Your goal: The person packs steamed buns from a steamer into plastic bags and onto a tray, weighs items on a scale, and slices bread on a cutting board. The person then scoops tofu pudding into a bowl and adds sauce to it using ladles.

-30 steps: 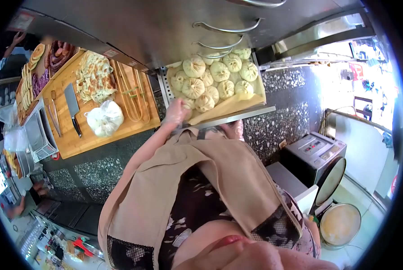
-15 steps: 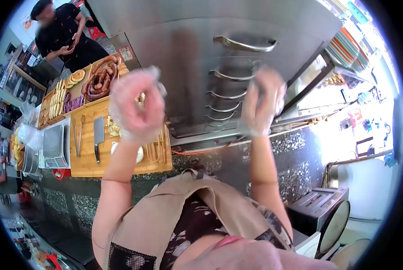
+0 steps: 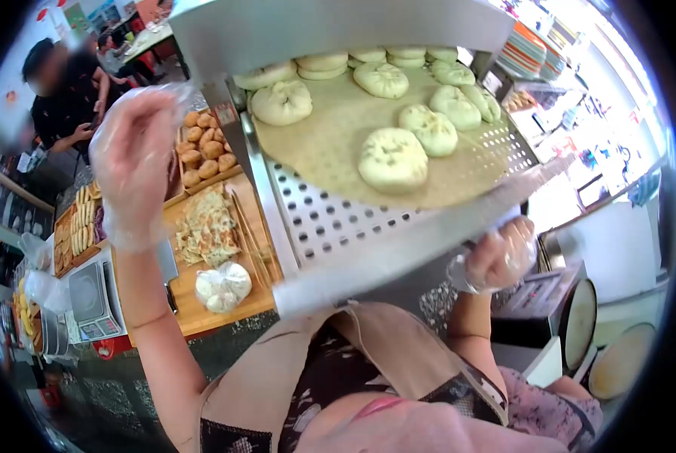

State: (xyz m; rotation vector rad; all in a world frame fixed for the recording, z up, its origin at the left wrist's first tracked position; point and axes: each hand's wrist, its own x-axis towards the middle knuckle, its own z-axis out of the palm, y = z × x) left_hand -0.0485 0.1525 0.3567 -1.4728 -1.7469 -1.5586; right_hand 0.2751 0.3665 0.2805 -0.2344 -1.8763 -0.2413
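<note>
"What are the fingers doing?"

"The right hand in a clear plastic glove [image 3: 500, 255] has its fingers curled up against the outer side of a long silver metal drawer front [image 3: 413, 245]; whether they close round a handle, I can't tell. The left hand, gloved likewise [image 3: 136, 155], is raised, its fingers loosely bent and half spread, with nothing seen in them."

"And the pale, round, pleated buns [image 3: 428, 130]?"

"Beyond the right fingers, across the drawer front, on a tan sheet [image 3: 323, 143] lining a perforated silver metal tray [image 3: 315, 234]. One bun sits apart, nearest those fingers (its top looks mottled green); others crowd the far side."

"Anything near the left fingers?"

"In this view, golden-brown balls [image 3: 206, 155] just right of them. Nearer the body than those fingers, a browned, layered flatbread pile [image 3: 206, 226] and a clear bag of white lumps [image 3: 223, 287] lie on a yellow wooden board [image 3: 195, 321]."
</note>
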